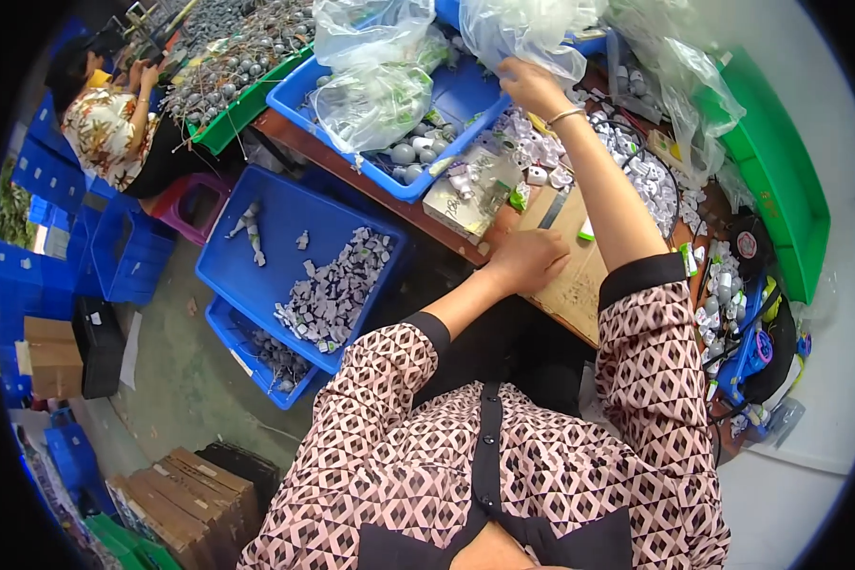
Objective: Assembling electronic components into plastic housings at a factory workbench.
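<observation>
My right hand (534,87) reaches across to the far side of the workbench, its fingers closed on the edge of a clear plastic bag (527,36). The bag lies over the far corner of a blue tray (413,185) that holds grey round parts and other plastic bags. Nearer to me, my left hand (532,259) rests curled on a flat cardboard piece (579,275); whatever its fingers hold, if anything, is hidden. Just beyond that hand a dark flat strip (553,210) and a small green-and-white piece (586,228) lie on the cardboard.
Small white parts (648,185) are heaped on the right of the bench, beside a green tray (779,180) on its side. Lower left, a blue tray (256,275) holds white pieces above another blue tray (247,356). At far left a person (109,123) works beside a pink stool (192,204).
</observation>
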### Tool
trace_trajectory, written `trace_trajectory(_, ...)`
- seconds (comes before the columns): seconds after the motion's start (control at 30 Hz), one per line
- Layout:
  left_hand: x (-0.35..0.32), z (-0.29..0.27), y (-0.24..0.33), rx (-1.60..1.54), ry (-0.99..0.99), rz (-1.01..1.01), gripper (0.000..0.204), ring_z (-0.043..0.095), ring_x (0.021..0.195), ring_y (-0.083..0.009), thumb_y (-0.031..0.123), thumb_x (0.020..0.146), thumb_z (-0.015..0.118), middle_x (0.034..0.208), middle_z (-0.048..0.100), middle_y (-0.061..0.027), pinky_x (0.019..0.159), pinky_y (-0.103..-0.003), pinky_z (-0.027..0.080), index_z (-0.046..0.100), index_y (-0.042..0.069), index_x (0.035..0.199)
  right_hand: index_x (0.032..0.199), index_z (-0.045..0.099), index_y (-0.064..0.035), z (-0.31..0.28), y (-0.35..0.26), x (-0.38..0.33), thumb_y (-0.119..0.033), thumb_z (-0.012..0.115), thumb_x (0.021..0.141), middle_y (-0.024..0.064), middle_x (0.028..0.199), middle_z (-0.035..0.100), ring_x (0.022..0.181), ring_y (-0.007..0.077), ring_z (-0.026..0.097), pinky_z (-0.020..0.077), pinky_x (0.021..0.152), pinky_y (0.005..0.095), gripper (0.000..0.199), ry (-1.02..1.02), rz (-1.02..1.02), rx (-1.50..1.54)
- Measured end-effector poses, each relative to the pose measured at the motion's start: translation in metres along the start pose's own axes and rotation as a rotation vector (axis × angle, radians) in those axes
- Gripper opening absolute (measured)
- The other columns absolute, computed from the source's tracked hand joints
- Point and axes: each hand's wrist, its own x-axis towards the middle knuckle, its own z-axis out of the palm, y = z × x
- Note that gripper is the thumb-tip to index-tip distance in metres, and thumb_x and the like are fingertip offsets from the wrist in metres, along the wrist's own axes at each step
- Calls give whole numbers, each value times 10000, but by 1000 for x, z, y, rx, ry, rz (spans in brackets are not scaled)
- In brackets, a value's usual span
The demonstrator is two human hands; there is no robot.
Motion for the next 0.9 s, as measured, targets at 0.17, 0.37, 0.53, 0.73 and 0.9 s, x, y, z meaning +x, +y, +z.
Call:
trace_trajectory(0.17, -10, 0, -10, -60, 61, 1, 164, 604, 736, -290, 213, 820, 542, 785, 576, -99, 594, -408, 474, 605, 67, 780, 810, 670, -60, 23, -58, 8, -194, 554, 745, 170, 802, 645, 733, 322, 626, 478, 670, 396, 189, -277, -299, 193)
trace_trajectory(0.37, -9, -9, -4, -175, 136, 47, 106, 595, 770, -311, 151, 790, 582, 821, 574, -114, 643, -406, 489, 586, 48, 813, 799, 701, -62, 50, -79, 4, -253, 615, 663, 171, 775, 660, 763, 327, 646, 521, 724, 390, 249, -451, -137, -399)
trace_trajectory(0.53, -11, -5, -8, -175, 155, 58, 116, 593, 784, -318, 149, 796, 575, 835, 577, -122, 673, -418, 485, 583, 40, 837, 882, 694, -34, 54, -71, 24, -130, 554, 709, 192, 845, 667, 868, 327, 649, 520, 752, 375, 243, -455, -100, -328)
trace_trajectory(0.73, -10, 13, -18, -181, 150, 62, 167, 589, 749, -318, 167, 811, 564, 776, 559, -123, 660, -425, 475, 537, 33, 716, 907, 664, -64, 28, -66, 21, -263, 597, 783, 73, 779, 666, 718, 227, 622, 480, 663, 332, 244, -491, -131, 350)
trace_trajectory(0.9, -11, -2, -10, -150, 180, 89, 197, 601, 754, -325, 205, 817, 564, 789, 584, -157, 672, -427, 490, 591, 21, 752, 1016, 638, -81, 55, -111, -11, -466, 615, 741, 126, 962, 642, 942, 292, 609, 485, 798, 386, 474, -494, -309, -191)
